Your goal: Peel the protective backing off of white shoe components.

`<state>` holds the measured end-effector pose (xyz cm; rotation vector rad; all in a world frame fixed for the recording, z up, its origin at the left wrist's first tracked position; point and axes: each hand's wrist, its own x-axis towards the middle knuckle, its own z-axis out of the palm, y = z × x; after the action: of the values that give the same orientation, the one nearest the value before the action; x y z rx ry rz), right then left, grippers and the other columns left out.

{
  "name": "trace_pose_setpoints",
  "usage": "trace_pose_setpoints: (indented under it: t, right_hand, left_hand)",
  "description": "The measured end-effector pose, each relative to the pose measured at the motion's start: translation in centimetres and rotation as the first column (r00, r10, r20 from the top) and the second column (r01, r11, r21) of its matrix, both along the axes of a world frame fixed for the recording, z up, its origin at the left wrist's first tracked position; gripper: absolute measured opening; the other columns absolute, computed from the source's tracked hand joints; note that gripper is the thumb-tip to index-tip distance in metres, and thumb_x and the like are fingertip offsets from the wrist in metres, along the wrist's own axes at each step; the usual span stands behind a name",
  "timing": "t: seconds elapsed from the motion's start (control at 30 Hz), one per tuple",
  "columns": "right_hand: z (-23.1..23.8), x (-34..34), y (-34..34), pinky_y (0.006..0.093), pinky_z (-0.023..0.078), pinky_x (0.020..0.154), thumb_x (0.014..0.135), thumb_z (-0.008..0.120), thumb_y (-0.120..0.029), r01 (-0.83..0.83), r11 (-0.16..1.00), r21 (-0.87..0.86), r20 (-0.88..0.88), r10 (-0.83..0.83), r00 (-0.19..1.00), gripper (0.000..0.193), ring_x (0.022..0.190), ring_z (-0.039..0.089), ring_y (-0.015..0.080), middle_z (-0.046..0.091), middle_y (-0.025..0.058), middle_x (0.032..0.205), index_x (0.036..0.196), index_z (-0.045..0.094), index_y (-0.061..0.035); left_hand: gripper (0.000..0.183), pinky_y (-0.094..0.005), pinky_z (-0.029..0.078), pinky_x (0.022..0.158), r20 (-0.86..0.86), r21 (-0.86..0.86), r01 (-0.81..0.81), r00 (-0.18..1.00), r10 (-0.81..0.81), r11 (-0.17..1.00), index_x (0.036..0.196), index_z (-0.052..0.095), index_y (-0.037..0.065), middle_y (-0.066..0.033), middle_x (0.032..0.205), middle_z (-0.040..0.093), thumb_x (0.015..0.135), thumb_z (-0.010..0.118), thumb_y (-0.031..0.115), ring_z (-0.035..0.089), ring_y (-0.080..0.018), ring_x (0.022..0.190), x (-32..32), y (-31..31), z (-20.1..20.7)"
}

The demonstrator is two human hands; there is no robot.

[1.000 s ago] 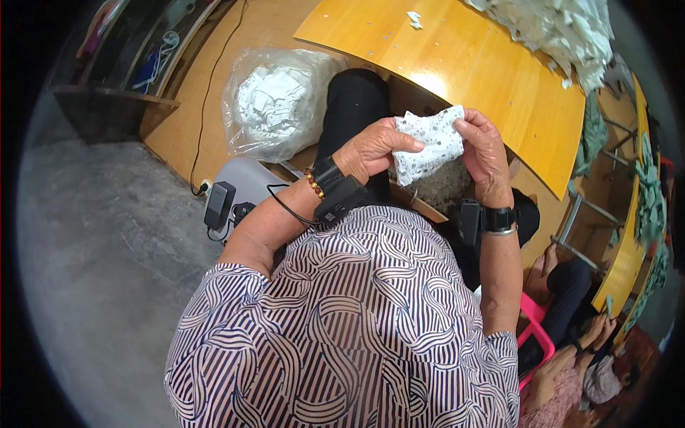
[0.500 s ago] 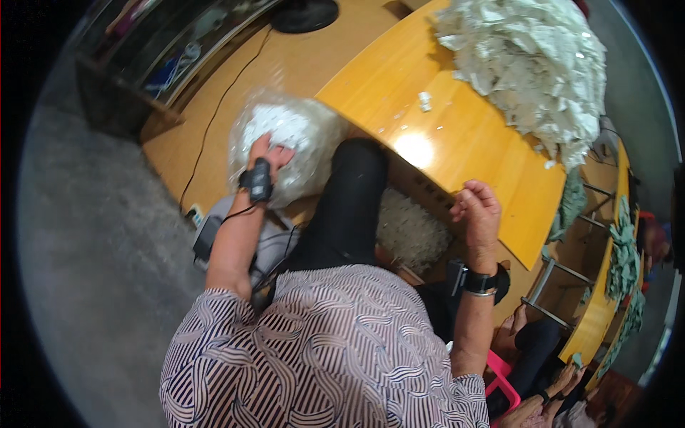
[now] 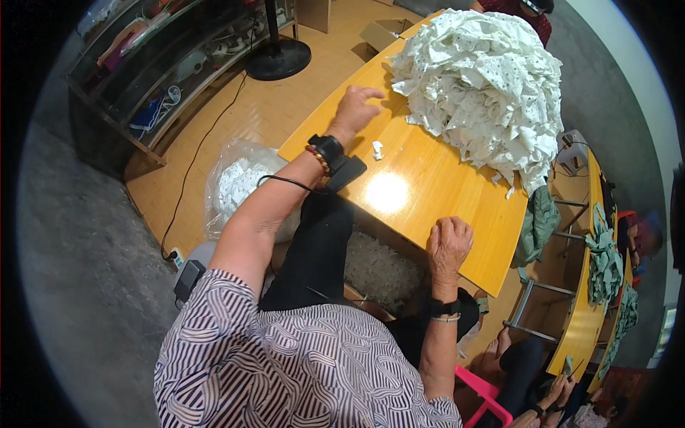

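A large heap of crumpled white fabric pieces (image 3: 485, 85) covers the far part of the yellow wooden table (image 3: 435, 189). Above the table's left side reaches my left hand (image 3: 359, 110), its fingers apart and nothing in them, just short of the heap. A small white scrap (image 3: 377, 150) lies on the table near that wrist. My right hand (image 3: 449, 242) is at the near right edge of the table, back upward, fingers curled together; whatever they may hold is hidden. Left of my leg stands a clear plastic bag (image 3: 239, 182) with white pieces inside.
Under the table is a container of pale scraps (image 3: 382, 267). Green cloth (image 3: 539, 221) hangs off the table's right end. A black fan base (image 3: 278, 60) and glass cabinet (image 3: 178, 68) stand at left. A co-worker's hands (image 3: 560, 389) are at lower right.
My left hand has come up from the plastic bag to above the table, toward the heap. My right hand has lowered to the table's edge. The view has shifted.
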<state>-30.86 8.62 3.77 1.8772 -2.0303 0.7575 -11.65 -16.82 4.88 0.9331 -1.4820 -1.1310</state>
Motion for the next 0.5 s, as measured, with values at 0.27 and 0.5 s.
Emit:
trace_pose_setpoints:
  t: [0.27, 0.5]
  right_hand:
    - [-0.1, 0.3, 0.2, 0.0406, 0.037, 0.080, 0.074, 0.057, -0.013, 0.020, 1.000, 0.004, 0.009, -0.020, 1.000, 0.013, 0.092, 0.046, 0.0292, 0.052, 0.0109, 0.091, 0.082, 0.057, -0.0041]
    - [0.0, 0.1, 0.0, 0.0409, 0.037, 0.081, 0.073, 0.057, -0.012, 0.025, 1.000, -0.010, 0.022, -0.025, 0.999, 0.013, 0.092, 0.046, 0.0297, 0.052, 0.0114, 0.090, 0.082, 0.057, -0.0038]
  left_hand:
    - [0.029, -0.0448, 0.037, 0.079, 0.705, -0.644, 0.236, 0.552, 0.445, 0.728, 0.089, 0.066, 0.014, -0.0090, 0.109, 0.049, 0.065, 0.053, 0.003, 0.040, -0.0356, 0.107, -5.3, -2.6, 1.2]
    - [0.021, -0.0352, 0.044, 0.070, 0.371, -0.438, -0.032, 0.904, 0.213, 0.898, 0.085, 0.064, 0.007, -0.0069, 0.085, 0.061, 0.065, 0.056, 0.004, 0.057, -0.0261, 0.083, -7.1, -4.3, 1.0]
